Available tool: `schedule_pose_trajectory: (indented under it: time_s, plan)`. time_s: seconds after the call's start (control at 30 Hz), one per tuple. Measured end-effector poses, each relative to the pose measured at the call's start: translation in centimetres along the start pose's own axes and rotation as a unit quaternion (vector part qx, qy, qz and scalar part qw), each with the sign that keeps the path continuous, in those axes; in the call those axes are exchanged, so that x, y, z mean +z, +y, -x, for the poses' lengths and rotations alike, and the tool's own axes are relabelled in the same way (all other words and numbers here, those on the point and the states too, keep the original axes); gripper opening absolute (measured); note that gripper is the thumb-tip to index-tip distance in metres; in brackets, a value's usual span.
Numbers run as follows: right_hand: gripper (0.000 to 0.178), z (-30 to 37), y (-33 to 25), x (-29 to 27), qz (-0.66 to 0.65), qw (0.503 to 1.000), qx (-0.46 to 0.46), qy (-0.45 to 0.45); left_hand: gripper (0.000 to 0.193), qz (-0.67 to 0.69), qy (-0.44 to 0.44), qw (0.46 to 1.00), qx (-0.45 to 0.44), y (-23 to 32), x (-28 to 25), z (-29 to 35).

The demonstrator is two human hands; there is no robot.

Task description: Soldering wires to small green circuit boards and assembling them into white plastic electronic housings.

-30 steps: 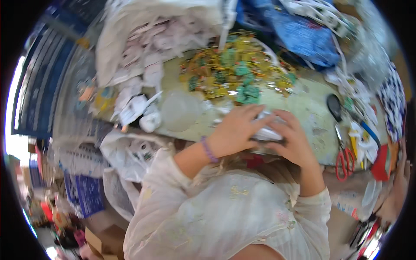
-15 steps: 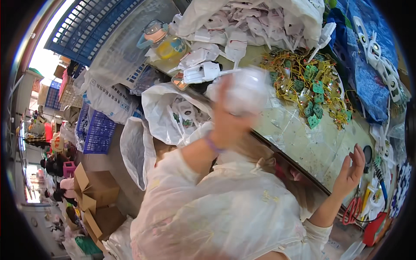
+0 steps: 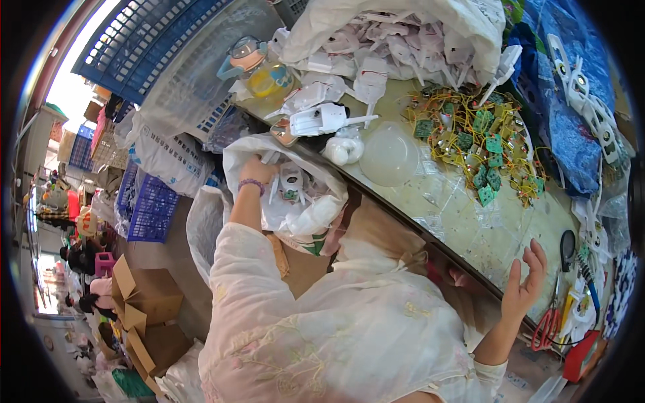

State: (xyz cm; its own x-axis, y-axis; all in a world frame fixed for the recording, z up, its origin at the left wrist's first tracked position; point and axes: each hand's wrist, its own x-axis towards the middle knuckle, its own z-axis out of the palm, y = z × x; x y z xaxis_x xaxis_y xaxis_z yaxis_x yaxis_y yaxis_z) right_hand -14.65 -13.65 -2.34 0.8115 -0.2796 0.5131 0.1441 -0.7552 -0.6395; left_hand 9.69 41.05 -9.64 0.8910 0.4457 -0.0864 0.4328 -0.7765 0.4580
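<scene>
My left hand point(image 3: 259, 169) reaches down into a white plastic bag point(image 3: 232, 158) that hangs open beside the table's left edge. White plastic casings point(image 3: 291, 178) lie in that bag, one with a green circuit board showing. The left fingertips are bent down by a white piece, and whether they grip it is hidden. On the table near the bag are a translucent round dome point(image 3: 388, 154), a white rounded bundle point(image 3: 344, 146) and a white long-handled casing point(image 3: 319, 121). My right hand point(image 3: 524, 282) is held over the table's near edge, fingers apart, with nothing in it.
Green circuit boards with yellow wires point(image 3: 484, 144) are heaped on the table point(image 3: 470, 232). Behind them a large sack point(image 3: 295, 40) spills white casings; a bottle point(image 3: 259, 70) stands left. Red-handled scissors point(image 3: 547, 329) lie right. Cardboard boxes point(image 3: 158, 295) sit on the floor at left.
My left hand has moved left and down from above the table into the bag. The blurred whitish round shape beside it shows now as the dome resting on the table. My right hand dropped slightly.
</scene>
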Motion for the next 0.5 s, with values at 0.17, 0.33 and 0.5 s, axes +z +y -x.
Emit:
schedule_pose_trajectory:
  time_s: [0.17,0.33,0.5]
  plan:
    - [0.024,0.7,-0.4,-0.1,0.048,0.998,0.001,-0.028,0.083,-0.266,-0.170,0.949,0.007,-1.0,1.9,-4.7]
    - [0.024,0.2,-1.3,0.1,0.046,0.998,0.004,-0.039,0.068,-0.349,-0.177,0.902,0.184,-1.9,3.6,-4.7]
    - [0.022,2.3,0.3,0.4,0.034,0.998,0.036,0.043,0.038,-0.077,-0.497,0.792,0.345,11.2,-6.0,5.3]
